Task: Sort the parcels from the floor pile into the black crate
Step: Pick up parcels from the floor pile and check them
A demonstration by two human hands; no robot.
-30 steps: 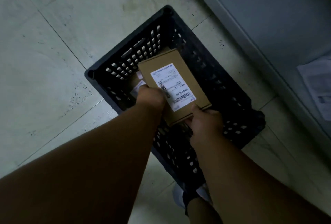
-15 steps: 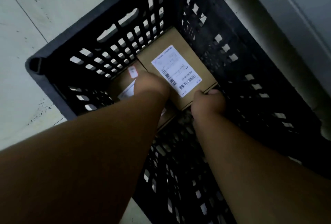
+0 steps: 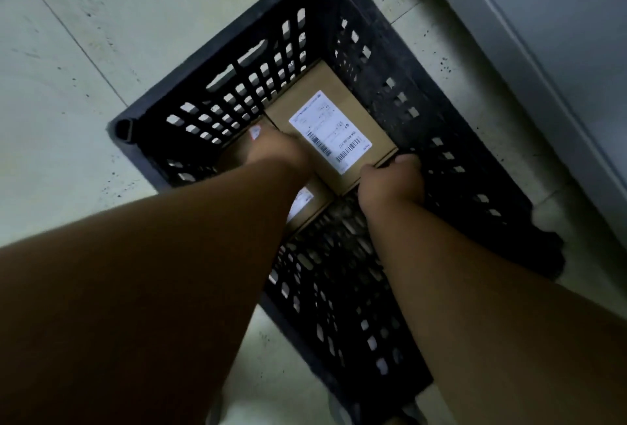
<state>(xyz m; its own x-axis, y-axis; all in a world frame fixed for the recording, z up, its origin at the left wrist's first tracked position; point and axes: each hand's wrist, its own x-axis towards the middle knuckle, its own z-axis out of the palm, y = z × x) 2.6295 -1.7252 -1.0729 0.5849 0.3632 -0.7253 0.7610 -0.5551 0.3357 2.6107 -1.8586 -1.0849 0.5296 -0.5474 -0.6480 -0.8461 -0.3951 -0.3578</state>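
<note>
A black perforated crate stands on the tiled floor. Inside it, deep in the far corner, lies a flat brown cardboard parcel with a white barcode label facing up. My left hand grips the parcel's left edge. My right hand holds its near right corner. A second brown parcel with a white label lies underneath and to the left, mostly hidden by my left forearm.
Pale floor tiles surround the crate on the left and back. A grey cabinet or wall base runs along the right, close to the crate's right side. The near half of the crate floor is bare.
Both hands have lowered the labelled parcel from above the rim down to the crate's bottom, into the far corner. My head moved closer, then drew back a little.
</note>
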